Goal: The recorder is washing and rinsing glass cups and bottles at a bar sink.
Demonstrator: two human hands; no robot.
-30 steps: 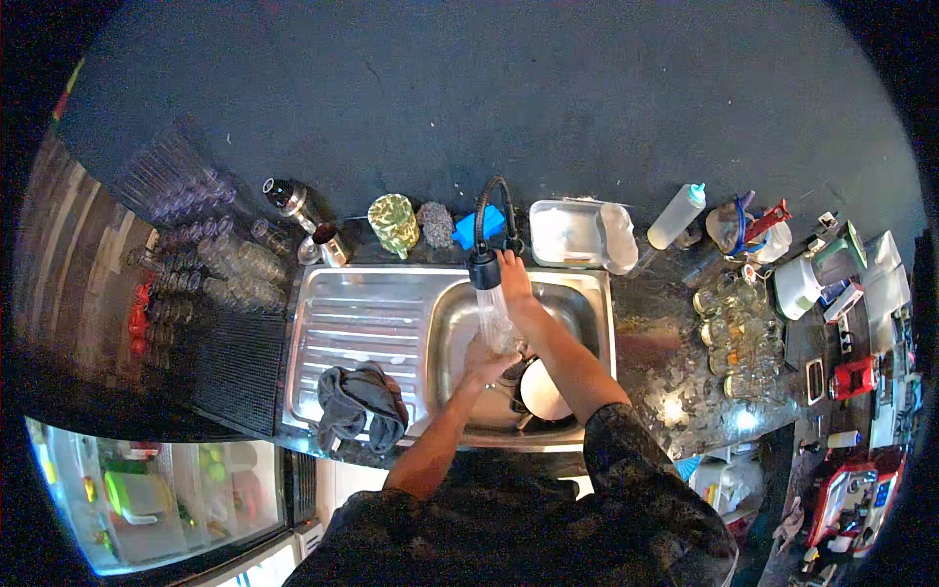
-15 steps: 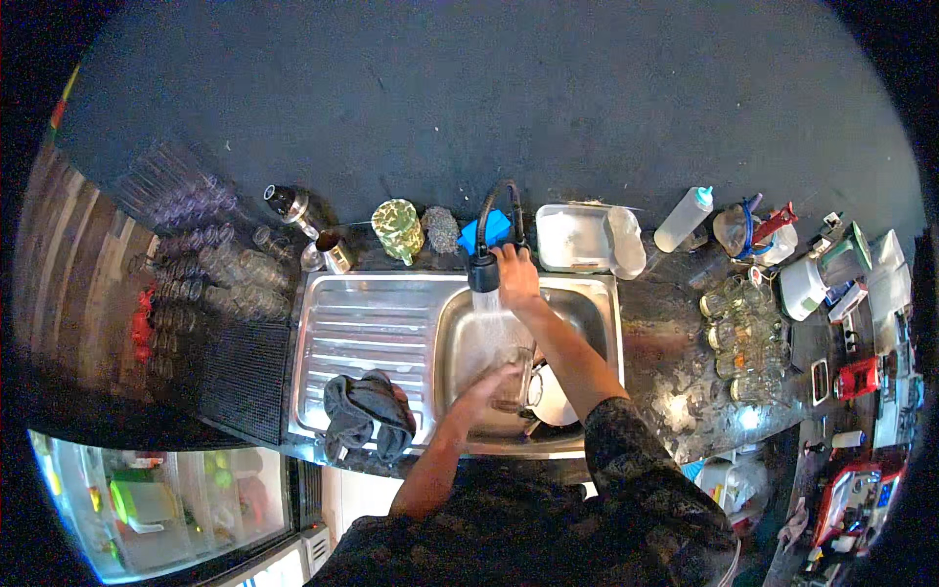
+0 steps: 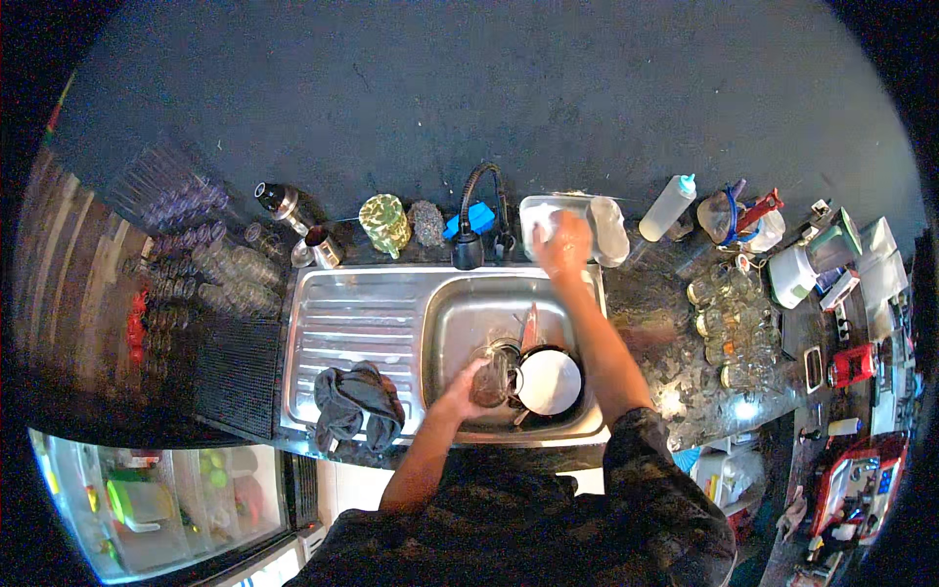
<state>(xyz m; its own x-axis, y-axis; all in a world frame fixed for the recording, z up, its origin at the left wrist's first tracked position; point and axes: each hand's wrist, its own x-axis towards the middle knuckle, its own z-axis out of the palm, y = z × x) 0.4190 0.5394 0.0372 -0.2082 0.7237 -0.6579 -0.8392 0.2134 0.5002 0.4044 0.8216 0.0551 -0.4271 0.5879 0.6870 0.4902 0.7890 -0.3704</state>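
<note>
My left hand [image 3: 464, 389] is wrapped round a clear glass mug [image 3: 491, 380] low in the sink basin [image 3: 448, 323]. Beside the mug sits a dark pan with a round white dish [image 3: 550, 382] in it. A knife-like blade [image 3: 530, 326] sticks up behind them. My right hand [image 3: 564, 245] is over the whitish plastic tub [image 3: 540, 210] behind the sink; motion smears its fingers, so what they hold is unclear. The black flexible tap [image 3: 469, 250] hangs over the basin with no water flowing.
A dark cloth [image 3: 358, 403] lies on the ribbed drainboard [image 3: 357, 313]. Along the wall stand a shaker [image 3: 281, 202], a camouflage-patterned container [image 3: 383, 223], a blue sponge [image 3: 471, 221] and a squeeze bottle [image 3: 668, 208]. Glass jars [image 3: 729, 328] crowd the right counter, glasses [image 3: 235, 274] the left.
The tap's spray has stopped. My right hand has left the tap and moved right to the plastic tub. My left hand keeps the mug, now slightly lower and to the left.
</note>
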